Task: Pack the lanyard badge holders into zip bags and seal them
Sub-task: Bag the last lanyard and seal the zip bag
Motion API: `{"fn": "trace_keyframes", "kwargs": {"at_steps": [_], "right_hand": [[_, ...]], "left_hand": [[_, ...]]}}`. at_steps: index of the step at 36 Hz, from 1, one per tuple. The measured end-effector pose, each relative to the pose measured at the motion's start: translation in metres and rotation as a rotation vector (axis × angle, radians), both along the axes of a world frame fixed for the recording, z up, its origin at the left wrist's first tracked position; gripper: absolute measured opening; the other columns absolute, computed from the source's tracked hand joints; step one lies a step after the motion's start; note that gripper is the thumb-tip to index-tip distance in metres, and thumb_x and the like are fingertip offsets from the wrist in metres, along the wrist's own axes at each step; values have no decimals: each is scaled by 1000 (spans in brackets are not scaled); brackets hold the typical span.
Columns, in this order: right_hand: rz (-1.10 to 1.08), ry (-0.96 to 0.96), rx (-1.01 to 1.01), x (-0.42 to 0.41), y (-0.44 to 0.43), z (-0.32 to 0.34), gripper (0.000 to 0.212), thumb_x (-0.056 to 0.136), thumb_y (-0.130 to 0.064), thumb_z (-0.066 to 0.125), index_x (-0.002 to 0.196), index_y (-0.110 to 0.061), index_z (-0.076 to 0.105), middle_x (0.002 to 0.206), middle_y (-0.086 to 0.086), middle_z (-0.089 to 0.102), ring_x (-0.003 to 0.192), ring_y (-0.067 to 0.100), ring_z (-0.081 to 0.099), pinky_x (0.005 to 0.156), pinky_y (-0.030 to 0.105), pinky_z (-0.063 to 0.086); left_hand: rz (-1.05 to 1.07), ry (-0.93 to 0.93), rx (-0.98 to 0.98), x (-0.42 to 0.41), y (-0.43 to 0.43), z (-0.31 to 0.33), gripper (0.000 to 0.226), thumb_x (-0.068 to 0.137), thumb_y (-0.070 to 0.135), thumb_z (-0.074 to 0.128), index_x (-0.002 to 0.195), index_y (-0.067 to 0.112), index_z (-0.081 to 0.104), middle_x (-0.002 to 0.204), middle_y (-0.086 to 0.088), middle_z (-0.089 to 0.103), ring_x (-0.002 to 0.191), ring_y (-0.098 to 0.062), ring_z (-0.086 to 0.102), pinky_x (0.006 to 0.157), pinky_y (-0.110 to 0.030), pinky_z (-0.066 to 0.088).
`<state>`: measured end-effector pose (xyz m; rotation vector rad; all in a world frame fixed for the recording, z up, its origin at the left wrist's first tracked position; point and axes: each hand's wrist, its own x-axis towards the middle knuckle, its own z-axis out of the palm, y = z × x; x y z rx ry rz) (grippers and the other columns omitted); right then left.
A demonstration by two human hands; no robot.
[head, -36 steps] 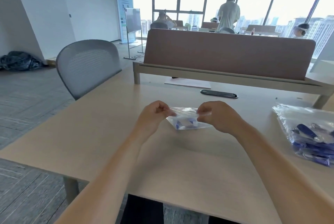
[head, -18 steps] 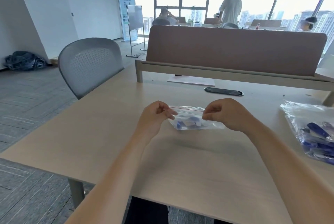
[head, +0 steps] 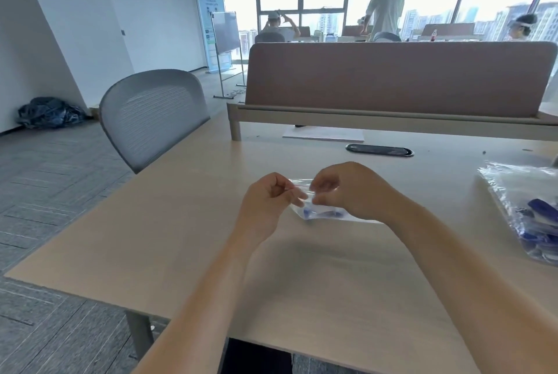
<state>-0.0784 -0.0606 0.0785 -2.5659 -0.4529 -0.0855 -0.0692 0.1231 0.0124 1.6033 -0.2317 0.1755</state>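
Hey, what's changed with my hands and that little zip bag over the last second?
The right hand slid left along the top edge of the zip bag, from its right end to close beside the left hand, still pinching the strip. The left hand kept its pinch on the left end. The zip bag stayed where it was, and the big bag of holders on the right did not move.
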Motion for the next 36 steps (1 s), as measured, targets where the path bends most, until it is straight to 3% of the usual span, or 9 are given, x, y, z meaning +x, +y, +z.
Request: {"fn": "trace_keyframes", "kwargs": {"at_steps": [5, 10, 14, 17, 22, 36], "right_hand": [[10, 5, 122, 8, 10, -9, 2, 82, -23, 73, 80, -24, 73, 75, -13, 66, 73, 4, 60, 66, 21, 43], [3, 21, 127, 10, 9, -13, 7, 81, -17, 71, 77, -23, 73, 73, -13, 68, 72, 6, 60, 68, 26, 46], [-5, 29, 136, 12, 9, -14, 7, 81, -20, 72, 75, -24, 72, 74, -11, 69, 74, 9, 62, 71, 29, 48], [-6, 29, 185, 12, 10, -15, 9, 82, -19, 72, 75, -25, 72, 73, -11, 69, 72, 6, 61, 66, 25, 46], [7, 41, 255, 10, 16, -16, 9, 82, -17, 72, 76, -24, 72, 72, -12, 69, 67, 0, 59, 62, 15, 41], [16, 46, 294, 8, 24, -21, 6, 84, -15, 70, 78, -19, 71, 72, -10, 66, 58, -7, 55, 56, 4, 39]], "left_hand": [[-13, 23, -64, -3, -2, 0, 4, 84, -4, 69, 83, -2, 66, 72, -12, 72, 69, -16, 65, 73, -25, 48], [-7, 37, -99, -3, 7, -5, 2, 87, 0, 68, 86, 1, 69, 80, -16, 74, 75, -25, 71, 77, -32, 58], [7, 42, -121, -2, 8, -5, 6, 89, -5, 64, 85, -1, 66, 79, -17, 72, 71, -24, 70, 74, -31, 57], [53, 13, -31, 1, 8, -6, 6, 85, 2, 70, 81, 7, 71, 76, -8, 71, 72, -19, 64, 77, -35, 51], [121, -22, 56, 2, 7, -6, 10, 85, 10, 72, 79, 18, 73, 78, -2, 70, 73, -13, 59, 74, -30, 45], [120, -74, 82, -7, 2, -5, 10, 86, 4, 68, 78, 11, 70, 72, 9, 66, 70, -8, 56, 66, -14, 42]]}}
